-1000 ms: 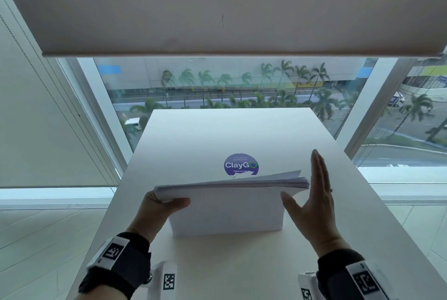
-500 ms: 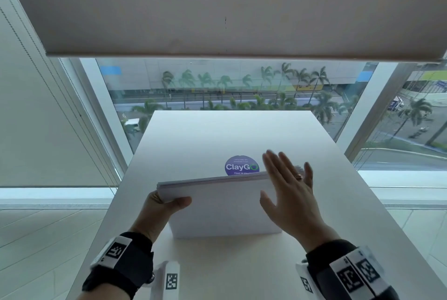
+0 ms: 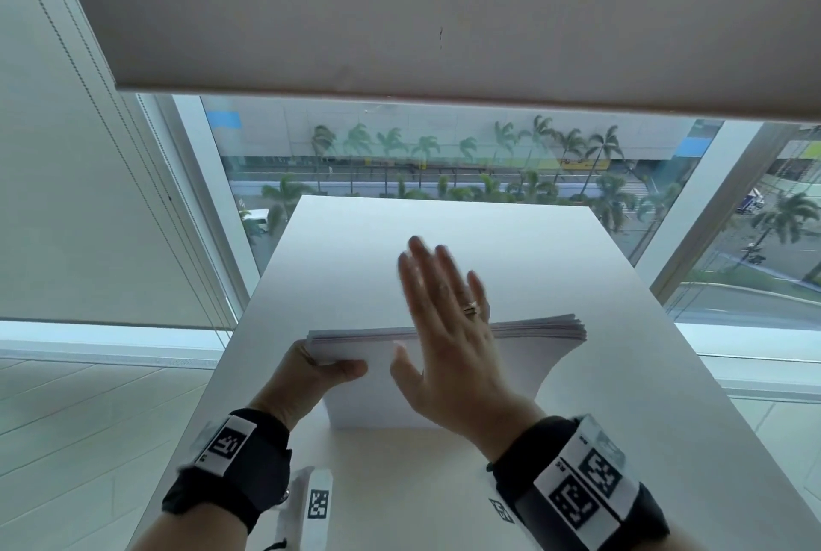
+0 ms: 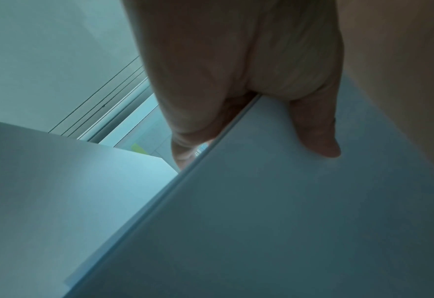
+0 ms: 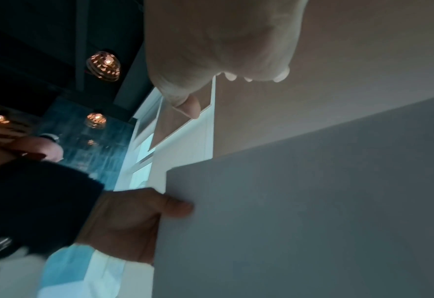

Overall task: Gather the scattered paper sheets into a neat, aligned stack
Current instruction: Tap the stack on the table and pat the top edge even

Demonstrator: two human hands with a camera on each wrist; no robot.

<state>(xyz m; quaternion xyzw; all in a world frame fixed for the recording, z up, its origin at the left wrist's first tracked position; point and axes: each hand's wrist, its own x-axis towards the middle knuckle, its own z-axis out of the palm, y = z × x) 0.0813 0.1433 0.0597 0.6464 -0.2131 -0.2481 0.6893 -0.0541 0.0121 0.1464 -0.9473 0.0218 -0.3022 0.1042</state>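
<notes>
Daylight floods in through the window (image 3: pixel 444 159) across the middle of the head view, leaving the table (image 3: pixel 511 248) evenly pale. The right hand (image 3: pixel 448 328) is smeared by motion blur. Straight lines bow toward the frame edges. Both wrist views are dim, bluish and soft, perhaps noisy.

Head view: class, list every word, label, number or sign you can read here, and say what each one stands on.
No text here can be read.
Right wristband: square black-and-white codes; the tiny letters beside them are too blurred to read.
Left wristband: a square code, no legible letters.
Yellow sign on the far building: too small to read.
Paper stack: blank facing sheet.
</notes>
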